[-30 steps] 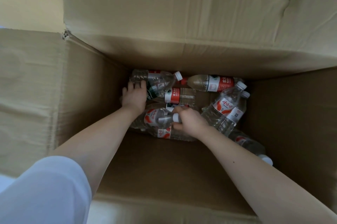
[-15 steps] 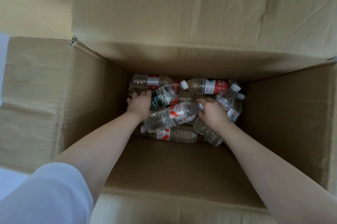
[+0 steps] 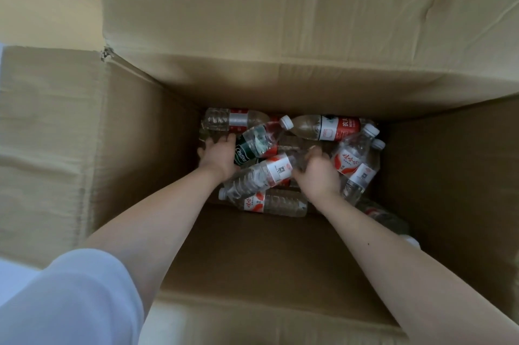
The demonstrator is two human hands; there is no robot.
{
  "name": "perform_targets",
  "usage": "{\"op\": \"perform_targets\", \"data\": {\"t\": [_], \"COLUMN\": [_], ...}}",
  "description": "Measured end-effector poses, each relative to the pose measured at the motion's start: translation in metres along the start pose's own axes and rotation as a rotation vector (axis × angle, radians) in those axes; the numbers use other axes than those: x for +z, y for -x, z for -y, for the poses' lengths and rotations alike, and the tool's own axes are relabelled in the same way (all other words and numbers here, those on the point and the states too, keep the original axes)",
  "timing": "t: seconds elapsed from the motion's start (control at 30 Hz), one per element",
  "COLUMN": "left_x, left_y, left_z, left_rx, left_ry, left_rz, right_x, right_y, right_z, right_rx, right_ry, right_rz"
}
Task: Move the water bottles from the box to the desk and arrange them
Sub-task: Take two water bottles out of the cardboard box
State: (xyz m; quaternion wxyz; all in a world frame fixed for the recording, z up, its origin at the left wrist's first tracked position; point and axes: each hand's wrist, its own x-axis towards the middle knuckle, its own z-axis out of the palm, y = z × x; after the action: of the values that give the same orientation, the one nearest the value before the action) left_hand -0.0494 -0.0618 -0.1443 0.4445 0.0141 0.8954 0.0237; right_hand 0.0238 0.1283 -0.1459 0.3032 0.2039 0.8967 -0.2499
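- Both hands reach down to the bottom of a deep cardboard box [image 3: 140,148], where all the water bottles lie on their sides in a loose heap.
- The right hand [image 3: 317,173] has its fingers [image 3: 314,152] curled round the base end of a clear bottle with a white and red label [image 3: 266,173]. This bottle slants away from the hand toward the left forearm, cap end lowest, and lies on top of the heap.
- The left hand [image 3: 219,153] lies palm down with its fingers bent over the bottles. A green-labelled bottle [image 3: 252,145] touches its thumb side and points its white cap away from the hand. The thumb is hidden, so I cannot tell whether this hand grips anything.
- The held bottle lies between the two hands, and the green-labelled bottle lies just beyond it.
- Beyond the left hand's fingertips, a red-labelled bottle [image 3: 236,121] lies along the far wall.
- Beyond the right hand, a red and white labelled bottle [image 3: 328,128] lies against the same wall.
- Just outside the right hand, two bottles with white caps [image 3: 354,165] lean side by side, caps pointing away.
- On the near side of both hands, a further bottle [image 3: 275,201] lies crosswise, partly under the held one.
- Beside the right forearm, a dim bottle [image 3: 384,215] lies near the side wall. Its details are too dark to read.
- A white sleeve [image 3: 70,302] covers the upper left arm.
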Motion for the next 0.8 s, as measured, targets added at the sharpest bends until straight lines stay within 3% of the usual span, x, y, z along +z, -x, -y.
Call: {"op": "perform_targets", "data": {"t": [0.17,0.33,0.53,0.8], "left_x": [-0.002,-0.003,-0.003,-0.002], "left_y": [-0.001,-0.005,-0.008,-0.004], "left_z": [0.001,0.001,0.006,0.015], "left_rx": [0.007,0.050,0.068,0.063], "left_ry": [-0.011,-0.046,-0.042,-0.007], "left_rz": [0.021,0.026,0.044,0.024], "right_x": [0.011,0.026,0.047,0.052], "right_y": [-0.002,-0.011,-0.014,-0.012], "right_z": [0.015,0.031,0.047,0.053], "right_rx": [0.433,0.685,0.791,0.730], "right_ry": [-0.487,-0.793,-0.860,-0.846], "right_rz": [0.218,0.172,0.059,0.015]}}
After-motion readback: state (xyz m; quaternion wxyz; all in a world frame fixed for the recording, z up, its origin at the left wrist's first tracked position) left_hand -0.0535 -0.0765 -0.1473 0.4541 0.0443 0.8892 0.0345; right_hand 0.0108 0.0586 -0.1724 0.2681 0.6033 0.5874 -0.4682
